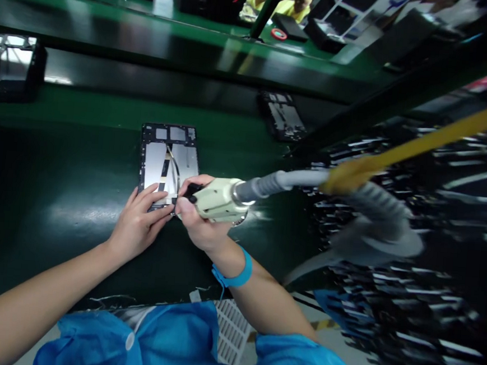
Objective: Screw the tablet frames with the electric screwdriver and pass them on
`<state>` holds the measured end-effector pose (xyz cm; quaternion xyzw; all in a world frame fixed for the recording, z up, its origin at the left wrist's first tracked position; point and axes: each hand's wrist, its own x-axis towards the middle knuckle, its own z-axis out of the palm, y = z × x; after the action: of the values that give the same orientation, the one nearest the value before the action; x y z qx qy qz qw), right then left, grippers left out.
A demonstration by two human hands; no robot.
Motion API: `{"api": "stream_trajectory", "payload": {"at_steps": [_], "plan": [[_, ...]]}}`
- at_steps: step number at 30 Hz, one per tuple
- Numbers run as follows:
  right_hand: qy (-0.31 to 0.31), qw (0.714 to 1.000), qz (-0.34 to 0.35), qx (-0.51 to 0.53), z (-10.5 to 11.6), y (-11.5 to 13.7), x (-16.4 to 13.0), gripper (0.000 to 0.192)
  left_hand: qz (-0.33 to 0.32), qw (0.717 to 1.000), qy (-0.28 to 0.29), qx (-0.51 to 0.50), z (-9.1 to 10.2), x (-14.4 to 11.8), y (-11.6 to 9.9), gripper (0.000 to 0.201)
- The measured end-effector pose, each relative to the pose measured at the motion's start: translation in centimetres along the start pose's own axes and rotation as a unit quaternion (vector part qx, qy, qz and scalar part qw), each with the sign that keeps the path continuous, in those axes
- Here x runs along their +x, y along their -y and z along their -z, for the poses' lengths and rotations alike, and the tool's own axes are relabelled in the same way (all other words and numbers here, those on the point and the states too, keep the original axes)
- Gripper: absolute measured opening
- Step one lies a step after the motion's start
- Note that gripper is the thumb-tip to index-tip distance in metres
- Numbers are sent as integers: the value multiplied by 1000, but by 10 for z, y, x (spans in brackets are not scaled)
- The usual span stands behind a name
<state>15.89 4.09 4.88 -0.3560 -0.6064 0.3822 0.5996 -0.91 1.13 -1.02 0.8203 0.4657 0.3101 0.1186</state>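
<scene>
An opened tablet-like device (152, 161) lies on the green bench, its inner side up, showing silver plates, a black frame and a thin cable. My left hand (137, 222) rests over its lower edge with the fingers stretched out on it. Wrapped around a pale green powered screwdriver (219, 198) is my right hand (206, 231). The tool's front end points at the device's lower right corner, beside my left fingertips. Its tip is hidden by my hand. A grey ribbed hose (303, 179) leaves the tool's back end.
A yellow strap (424, 139) holds the hose at the right. Similar opened devices lie at the back right (281, 117) and far left (8, 68) of the bench (67, 174). Blurred racks of dark parts (418, 325) fill the right side. Another person in yellow is beyond the bench.
</scene>
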Motion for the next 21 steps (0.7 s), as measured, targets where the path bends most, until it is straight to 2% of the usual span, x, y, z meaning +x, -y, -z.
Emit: {"api": "stream_trajectory", "payload": {"at_steps": [5,7,10,12,15,21], "plan": [[-7,1000,28,1,7,1,7,25,-4,1000,-8,-3,-2,-2,5,22],[-59,998,36,1,22,-1,15,23,1,1000,-7,-5,-3,-2,4,21],[-179,981,63,-31,49,-8,29,18,6,1000,-5,-8,-3,-1,3,21],[-218,972,67,-58,64,-17,36,18,8,1000,-5,-9,-2,-1,2,20],[-229,968,55,-82,73,-28,39,19,7,1000,-6,-8,-2,-1,2,20],[-224,967,39,-116,73,-35,34,23,5,1000,-2,-7,-2,-2,3,21]]}}
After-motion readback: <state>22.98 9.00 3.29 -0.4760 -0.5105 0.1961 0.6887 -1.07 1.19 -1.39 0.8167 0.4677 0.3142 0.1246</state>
